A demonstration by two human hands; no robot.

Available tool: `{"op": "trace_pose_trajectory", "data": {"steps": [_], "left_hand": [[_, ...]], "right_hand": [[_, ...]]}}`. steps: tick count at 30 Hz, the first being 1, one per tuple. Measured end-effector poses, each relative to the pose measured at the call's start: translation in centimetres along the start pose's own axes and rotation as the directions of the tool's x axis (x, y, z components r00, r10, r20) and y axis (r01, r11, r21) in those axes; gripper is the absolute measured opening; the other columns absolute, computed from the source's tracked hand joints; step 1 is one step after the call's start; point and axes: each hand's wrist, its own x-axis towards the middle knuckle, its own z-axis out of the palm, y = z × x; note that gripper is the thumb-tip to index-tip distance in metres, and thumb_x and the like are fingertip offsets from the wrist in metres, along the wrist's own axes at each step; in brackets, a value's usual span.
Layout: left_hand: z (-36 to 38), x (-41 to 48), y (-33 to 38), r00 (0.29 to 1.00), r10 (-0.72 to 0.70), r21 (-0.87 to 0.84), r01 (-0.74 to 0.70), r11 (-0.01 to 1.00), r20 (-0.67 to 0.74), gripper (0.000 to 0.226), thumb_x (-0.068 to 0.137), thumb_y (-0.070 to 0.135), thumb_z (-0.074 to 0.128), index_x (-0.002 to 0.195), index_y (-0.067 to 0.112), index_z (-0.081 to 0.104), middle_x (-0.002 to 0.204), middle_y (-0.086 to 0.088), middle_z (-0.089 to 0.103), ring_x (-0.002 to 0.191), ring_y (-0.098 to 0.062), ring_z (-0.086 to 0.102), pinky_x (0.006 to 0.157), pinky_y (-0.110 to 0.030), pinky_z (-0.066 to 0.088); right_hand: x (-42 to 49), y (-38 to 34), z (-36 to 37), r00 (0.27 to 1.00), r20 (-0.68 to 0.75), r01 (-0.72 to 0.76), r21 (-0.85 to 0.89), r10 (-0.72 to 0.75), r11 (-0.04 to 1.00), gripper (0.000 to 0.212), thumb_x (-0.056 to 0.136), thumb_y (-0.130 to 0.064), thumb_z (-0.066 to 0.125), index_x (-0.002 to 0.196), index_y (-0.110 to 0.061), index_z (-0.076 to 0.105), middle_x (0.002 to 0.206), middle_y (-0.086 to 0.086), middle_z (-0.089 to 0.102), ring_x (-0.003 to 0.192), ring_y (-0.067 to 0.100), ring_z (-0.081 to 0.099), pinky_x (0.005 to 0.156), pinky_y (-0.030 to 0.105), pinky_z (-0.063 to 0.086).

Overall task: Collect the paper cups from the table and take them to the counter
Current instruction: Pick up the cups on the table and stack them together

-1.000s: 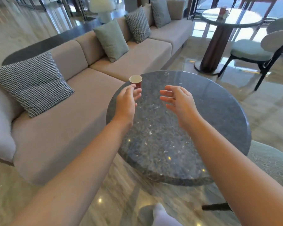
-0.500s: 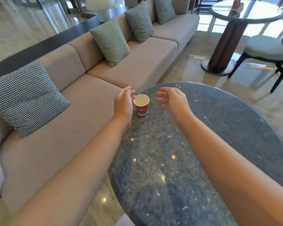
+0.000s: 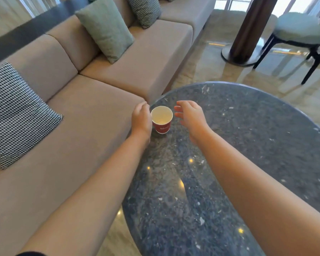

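Observation:
A red paper cup (image 3: 162,124) with a white inside stands upright near the left edge of the round dark stone table (image 3: 248,145). My left hand (image 3: 141,119) is curved against the cup's left side, its fingers bent toward the far side; no closed grip shows. My right hand (image 3: 190,115) hovers just right of the cup with fingers spread, a small gap away from it. The cup looks empty.
A long beige sofa (image 3: 92,111) runs along the table's left, with a houndstooth cushion (image 3: 13,115) and a green cushion (image 3: 105,28). Beyond the table are a second table's dark pedestal (image 3: 244,34) and a green chair (image 3: 299,32) on glossy floor.
The camera has moved closer and lower over the table. Both hands have closed in on the cup; my left hand went from near it to against its side.

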Motion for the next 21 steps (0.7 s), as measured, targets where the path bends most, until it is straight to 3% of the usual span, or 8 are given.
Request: {"op": "trace_pose_trajectory", "data": {"steps": [2,5,8,11,13,16,18,21], "left_hand": [[0.0,1.1,-0.6,0.999,-0.031,0.017,0.03,0.999,0.014,0.038,0.093,0.018,0.036,0.127,0.006,0.049,0.132,-0.009,0.05,0.109,-0.015,0.046,0.088,-0.023,0.035],[0.2,2.1,-1.4,0.994,-0.094,0.051,0.092,0.994,0.056,0.04,0.093,0.022,0.035,0.129,0.007,0.047,0.127,-0.008,0.05,0.105,-0.014,0.043,0.089,-0.028,0.034],[0.5,2.9,-2.1,0.986,-0.141,0.069,0.135,0.988,0.088,0.034,0.093,0.024,0.034,0.12,0.01,0.05,0.106,0.0,0.051,0.09,-0.01,0.046,0.08,-0.028,0.035],[0.8,3.5,-2.4,0.983,-0.162,0.083,0.155,0.984,0.086,0.021,0.092,0.022,0.034,0.083,0.017,0.052,0.082,0.003,0.05,0.069,-0.006,0.043,0.061,-0.025,0.035],[1.2,3.8,-2.4,0.981,-0.178,0.091,0.17,0.981,0.083,0.023,0.092,0.021,0.034,0.085,0.013,0.054,0.078,-0.001,0.048,0.063,-0.009,0.039,0.056,-0.026,0.031],[1.6,4.1,-2.4,0.975,-0.203,0.116,0.192,0.974,0.087,0.036,0.092,0.022,0.034,0.115,0.002,0.052,0.089,-0.008,0.051,0.063,-0.01,0.038,0.054,-0.026,0.03],[1.8,4.0,-2.3,0.972,-0.212,0.128,0.198,0.972,0.099,0.039,0.092,0.022,0.034,0.12,0.001,0.051,0.107,-0.022,0.057,0.069,-0.014,0.042,0.054,-0.026,0.031],[2.1,3.5,-1.9,0.965,-0.231,0.13,0.215,0.968,0.126,0.038,0.091,0.022,0.034,0.12,0.002,0.051,0.124,-0.027,0.054,0.083,-0.023,0.048,0.061,-0.03,0.038]], "right_hand": [[0.8,0.4,0.6,1.0,-0.021,-0.009,-0.024,0.009,1.0,0.018,0.089,-0.024,0.043,0.102,-0.018,0.053,0.105,0.002,0.058,0.1,0.02,0.056,0.078,0.03,0.043],[2.0,0.9,1.0,0.999,-0.049,-0.007,-0.037,0.005,0.999,0.02,0.089,-0.026,0.041,0.105,-0.019,0.052,0.093,-0.007,0.055,0.098,0.017,0.053,0.07,0.027,0.041],[3.2,1.3,1.4,0.997,-0.07,-0.029,-0.043,0.026,0.999,0.029,0.09,-0.027,0.041,0.115,-0.017,0.051,0.087,-0.013,0.049,0.095,0.014,0.049,0.073,0.027,0.038],[3.9,1.7,1.8,0.997,-0.058,-0.059,-0.047,0.056,0.997,0.032,0.09,-0.028,0.041,0.119,-0.016,0.049,0.09,-0.011,0.049,0.096,0.013,0.048,0.073,0.027,0.037],[4.2,1.9,2.0,0.996,-0.047,-0.081,-0.046,0.078,0.996,0.034,0.091,-0.028,0.04,0.121,-0.014,0.048,0.096,-0.006,0.049,0.095,0.014,0.048,0.068,0.026,0.038],[4.5,2.1,2.2,0.993,-0.029,-0.113,-0.04,0.112,0.993,0.034,0.092,-0.029,0.041,0.121,-0.013,0.048,0.107,0.0,0.05,0.099,0.016,0.048,0.07,0.027,0.038],[4.6,2.1,2.2,0.993,-0.022,-0.116,-0.038,0.115,0.993,0.033,0.091,-0.03,0.041,0.12,-0.014,0.048,0.108,0.001,0.05,0.1,0.017,0.049,0.069,0.027,0.037],[4.8,2.0,2.1,0.994,-0.019,-0.106,-0.035,0.105,0.994,0.031,0.091,-0.031,0.042,0.118,-0.016,0.048,0.107,0.0,0.051,0.1,0.017,0.049,0.08,0.03,0.036]]}}
